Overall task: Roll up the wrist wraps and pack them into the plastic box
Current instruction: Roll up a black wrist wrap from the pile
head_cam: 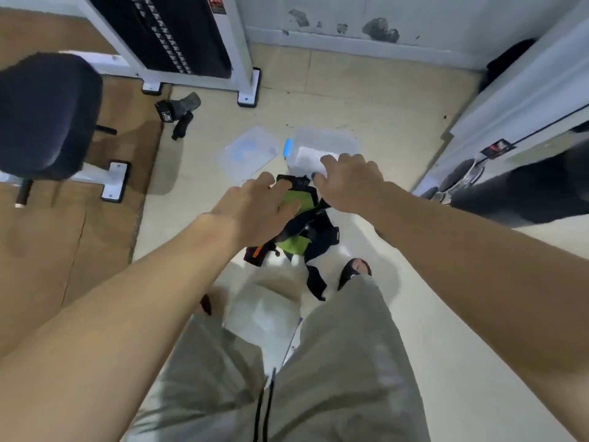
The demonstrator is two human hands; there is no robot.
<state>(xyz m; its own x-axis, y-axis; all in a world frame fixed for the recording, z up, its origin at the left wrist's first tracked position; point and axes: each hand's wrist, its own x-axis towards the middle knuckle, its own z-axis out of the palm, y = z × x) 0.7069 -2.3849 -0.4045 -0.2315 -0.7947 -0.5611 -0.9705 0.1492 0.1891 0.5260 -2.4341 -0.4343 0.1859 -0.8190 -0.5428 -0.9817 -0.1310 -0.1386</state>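
Observation:
A heap of black and lime-green wrist wraps [302,231] lies on the pale floor in front of my feet. My left hand [255,212] hangs over the heap with its fingers spread and reaches down onto the green part. My right hand [347,183] hovers just right of it, fingers loosely bent, above the near edge of the clear plastic box [322,148]. The box stands open on the floor and has a blue clip on its left side. Its clear lid [247,153] lies flat to the left of it. The frame is blurred by motion.
A dark padded gym bench [47,116] stands at the left on brown matting. A weight-stack machine [178,43] rises behind. Dark straps or gloves [180,113] lie near its foot. Another white machine frame [516,100] borders the right side.

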